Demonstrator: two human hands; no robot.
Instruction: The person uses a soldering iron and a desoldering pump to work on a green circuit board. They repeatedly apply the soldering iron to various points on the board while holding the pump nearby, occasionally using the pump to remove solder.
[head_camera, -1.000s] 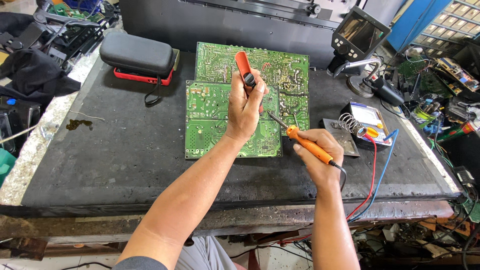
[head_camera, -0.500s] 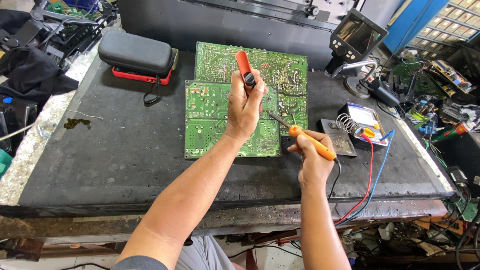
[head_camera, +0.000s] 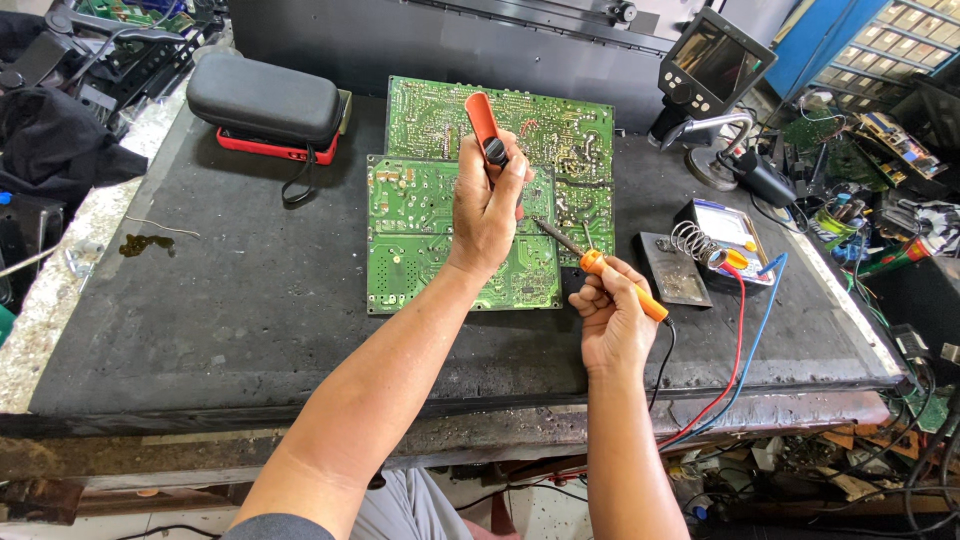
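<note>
Two green circuit boards (head_camera: 420, 235) lie flat near the middle of the black tabletop (head_camera: 200, 330), toward its far edge, one overlapping the other. Where the left hand (head_camera: 487, 205) rests on them, part of the near board and the seam between the two boards is covered, so what sits under the palm cannot be made out. The left hand's fingers are closed around a red and black suction tool (head_camera: 484, 125), which stands nearly upright; its lower end is hidden behind the hand. The right hand (head_camera: 610, 315) hovers just off the near right corner of the boards, its fingers wrapped around the orange handle of a soldering iron (head_camera: 620, 285). The thin metal shaft slants up and left toward the left hand, and its tip disappears beside the fingers, so whether it touches the board cannot be told. A black cord runs from the handle toward the near edge of the tabletop. The boards show pale printed traces and small solder points, too fine to read. At the right edge sit a coiled iron stand (head_camera: 690, 245) and a meter (head_camera: 730, 225) with red and blue leads (head_camera: 740, 340). A black zip case (head_camera: 265, 95) lies at the far left corner.
</note>
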